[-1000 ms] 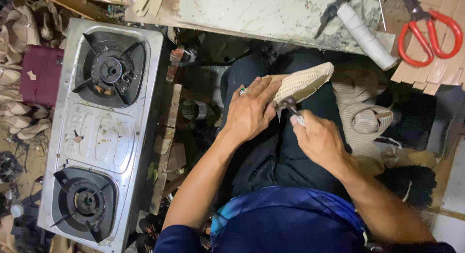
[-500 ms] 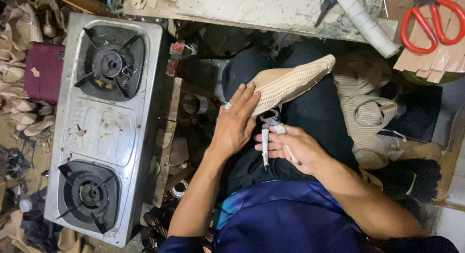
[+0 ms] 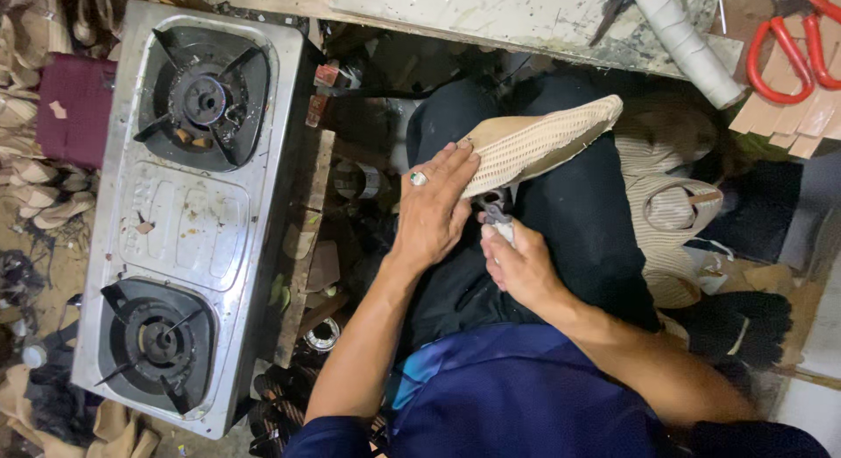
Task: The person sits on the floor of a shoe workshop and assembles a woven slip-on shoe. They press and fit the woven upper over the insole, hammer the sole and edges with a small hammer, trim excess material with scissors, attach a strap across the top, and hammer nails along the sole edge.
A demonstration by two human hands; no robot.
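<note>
The left hand [image 3: 435, 208] is laid flat, fingers spread, on the near end of a beige mesh shoe upper [image 3: 539, 144], pressing it down against the lap; a ring with a green stone is worn on one finger. The right hand [image 3: 519, 267] is closed around a small metal tool [image 3: 496, 214], whose dark tip is held just under the lower edge of the mesh upper, touching or almost touching it; the exact contact cannot be made out. The upper is held tilted across the dark trousers [image 3: 578, 213], its far end rising toward the worktop edge.

Along the top, a pale, stained worktop [image 3: 491, 15] is seen, with a white roll [image 3: 688, 44] lying at its right end. Red-handled scissors [image 3: 788, 46] are laid on cardboard pieces [image 3: 788, 116] at the upper right corner. More striped beige uppers [image 3: 670, 213] are piled just right of the lap.

To the left, a steel two-burner gas stove [image 3: 184, 221] is set on the floor, with a maroon cloth [image 3: 79, 107] and pale shoe soles [image 3: 35, 186] beyond its left edge.
</note>
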